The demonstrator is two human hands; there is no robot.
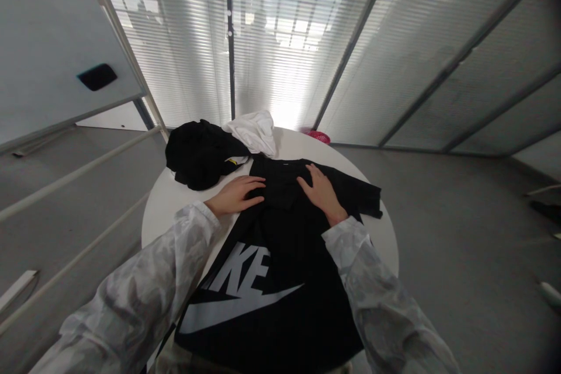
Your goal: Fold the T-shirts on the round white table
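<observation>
A black T-shirt (pixel 302 269) with a large grey-white logo lies spread over the table, its neckline at the far side and its hem hanging toward me. One sleeve stretches out to the right; on the left the sleeve appears folded inward across the chest. My left hand (pixel 236 194) rests flat on the shirt's left edge, fingers extended. Near the right shoulder, my right hand (pixel 322 190) lies on the cloth with its fingers spread. Neither hand grips anything.
A round white table (pixel 381 251) carries the shirt, a bunched black garment (pixel 197 152) at back left and a crumpled white cloth (pixel 254 131) beside it. Behind stand a red basket (pixel 319 137) and glass partitions with blinds. A whiteboard (pixel 52 29) on a metal frame is at left.
</observation>
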